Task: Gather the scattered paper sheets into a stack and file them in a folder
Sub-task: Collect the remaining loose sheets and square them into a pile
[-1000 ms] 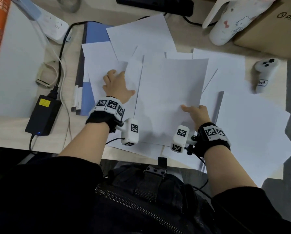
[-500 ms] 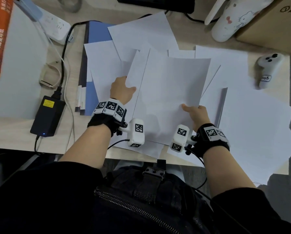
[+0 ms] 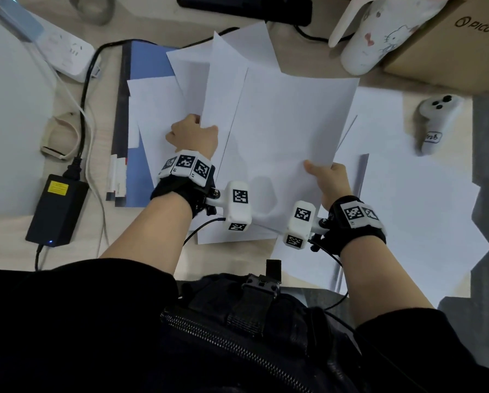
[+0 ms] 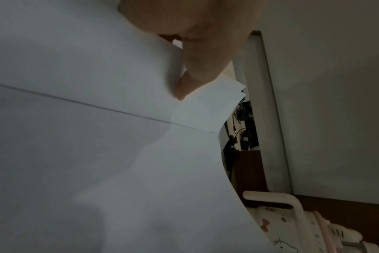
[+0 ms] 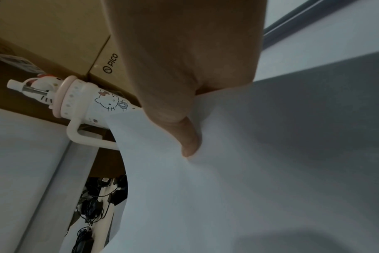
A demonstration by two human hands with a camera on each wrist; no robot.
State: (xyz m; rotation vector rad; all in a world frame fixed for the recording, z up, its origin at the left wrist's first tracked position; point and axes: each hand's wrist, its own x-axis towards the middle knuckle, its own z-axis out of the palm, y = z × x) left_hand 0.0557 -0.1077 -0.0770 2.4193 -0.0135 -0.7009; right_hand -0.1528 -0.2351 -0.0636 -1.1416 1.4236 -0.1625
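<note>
White paper sheets lie scattered over the wooden desk. My left hand (image 3: 193, 134) pinches the left edge of a sheet (image 3: 223, 109) lifted off the desk, thumb (image 4: 190, 82) on its top face. My right hand (image 3: 327, 177) pinches the lower right corner of the top sheet (image 3: 288, 131), thumb (image 5: 184, 133) pressed on it. Both held sheets overlap and tilt up above the pile. A blue folder (image 3: 144, 69) lies at the left, partly under loose sheets (image 3: 152, 109). More loose sheets (image 3: 419, 199) spread to the right.
A black power adapter (image 3: 56, 211) with cables and a white power strip (image 3: 67, 55) lie left of the folder. A white cartoon-printed bottle (image 3: 379, 32) and a cardboard box (image 3: 458, 43) stand at the back right. A white controller (image 3: 436, 120) rests at the right edge.
Both hands have lifted their sheets up off the desk and brought them closer together. My left hand went from lying on a sheet to pinching its edge.
</note>
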